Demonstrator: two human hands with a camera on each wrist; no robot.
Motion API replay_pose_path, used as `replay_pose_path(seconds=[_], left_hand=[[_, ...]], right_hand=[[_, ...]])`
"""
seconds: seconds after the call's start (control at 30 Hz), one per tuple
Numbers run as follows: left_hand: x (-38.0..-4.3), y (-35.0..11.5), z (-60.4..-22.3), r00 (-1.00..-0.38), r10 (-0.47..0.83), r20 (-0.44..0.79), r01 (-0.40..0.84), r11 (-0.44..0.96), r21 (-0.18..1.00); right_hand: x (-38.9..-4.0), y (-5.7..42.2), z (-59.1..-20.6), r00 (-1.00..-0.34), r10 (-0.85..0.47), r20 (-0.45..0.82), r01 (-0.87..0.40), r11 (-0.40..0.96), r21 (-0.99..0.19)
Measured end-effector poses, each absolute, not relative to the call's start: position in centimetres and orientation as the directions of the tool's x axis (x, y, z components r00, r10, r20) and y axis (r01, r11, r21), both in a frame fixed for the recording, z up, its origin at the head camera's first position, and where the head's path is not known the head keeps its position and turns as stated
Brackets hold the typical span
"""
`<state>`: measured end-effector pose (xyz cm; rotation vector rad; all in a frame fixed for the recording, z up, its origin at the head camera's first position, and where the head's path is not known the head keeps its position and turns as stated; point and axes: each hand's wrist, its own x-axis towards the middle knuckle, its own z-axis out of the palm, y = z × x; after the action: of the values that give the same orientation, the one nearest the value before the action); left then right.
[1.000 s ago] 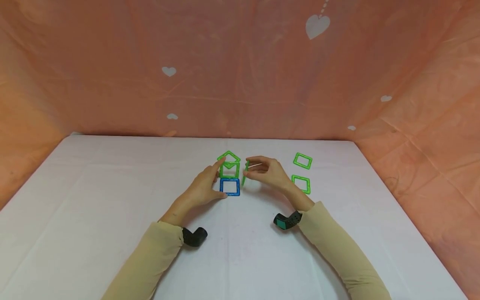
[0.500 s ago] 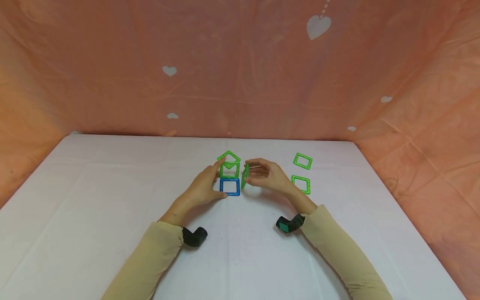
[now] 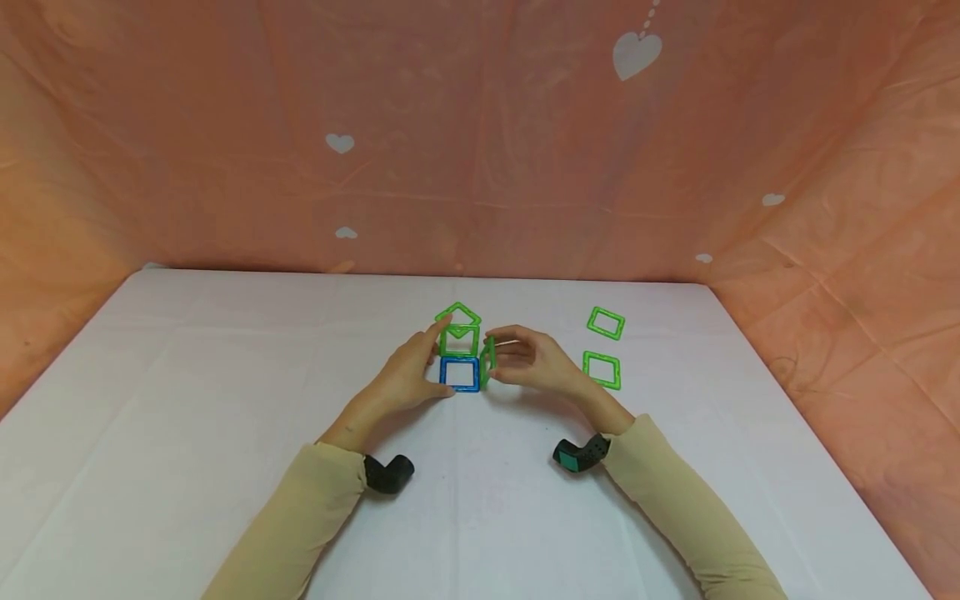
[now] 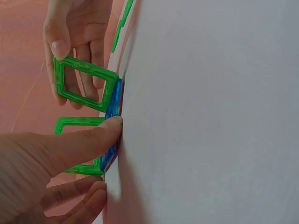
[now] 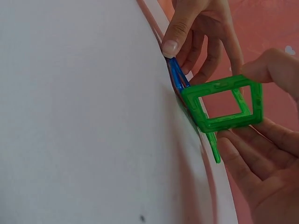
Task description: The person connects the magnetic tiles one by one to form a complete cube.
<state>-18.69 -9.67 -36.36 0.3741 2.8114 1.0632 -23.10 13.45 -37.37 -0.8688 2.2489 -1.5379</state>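
Note:
A blue square magnetic tile (image 3: 460,389) lies flat on the white table. My left hand (image 3: 405,371) holds it, the thumb on its near edge and the fingers at the far side. Rising from its far edge is a green square tile (image 3: 476,340), and behind that a green tile with a peaked outline (image 3: 468,309) partly shows. My right hand (image 3: 543,362) pinches another green square tile (image 5: 222,85) between thumb and fingers. This tile stands tilted at the blue tile's right edge and appears to touch it; in the left wrist view their corners meet.
Two loose green square tiles lie flat to the right, one farther back (image 3: 605,323) and one nearer (image 3: 602,370) beside my right forearm. An orange curtain (image 3: 480,167) with pale hearts hangs behind the white table (image 3: 225,400).
My right hand has come slightly nearer and left, bringing its green tile down from above to the blue tile's right edge. The left hand has stayed in place.

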Motion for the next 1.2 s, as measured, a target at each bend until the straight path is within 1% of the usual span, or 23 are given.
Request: replay_pose_path(seconds=[0.2,0.37,0.6,0.87,1.03,1.2], left_hand=[[-18.74,-9.67,-36.31,-0.964,0.265,-0.021,0.185,0.726,0.662],[-18.66,-9.6,-36.28,-0.967,0.254,-0.019,0.179,0.731,0.658],[-18.43,-9.53,-36.25,-0.967,0.255,0.016,0.206,0.742,0.638],[-18.16,-9.29,-36.07,-0.966,0.258,0.004,0.207,0.765,0.61],[-18.11,-9.16,-36.26,-0.964,0.264,0.002,0.212,0.768,0.605],[-18.1,-9.15,-36.38,-0.962,0.272,0.021,0.227,0.756,0.614]], right_hand=[[-23.2,13.42,-37.31,-0.76,-0.648,0.05,-0.26,0.232,-0.937],[-23.22,13.31,-37.3,-0.749,-0.66,0.052,-0.257,0.217,-0.942],[-22.89,12.98,-37.14,-0.768,-0.638,0.058,-0.262,0.23,-0.937],[-22.78,12.66,-37.42,-0.785,-0.61,0.103,-0.306,0.238,-0.922],[-22.68,12.59,-37.55,-0.797,-0.596,0.101,-0.304,0.251,-0.919],[-22.6,12.65,-37.54,-0.794,-0.6,0.099,-0.303,0.25,-0.92]])
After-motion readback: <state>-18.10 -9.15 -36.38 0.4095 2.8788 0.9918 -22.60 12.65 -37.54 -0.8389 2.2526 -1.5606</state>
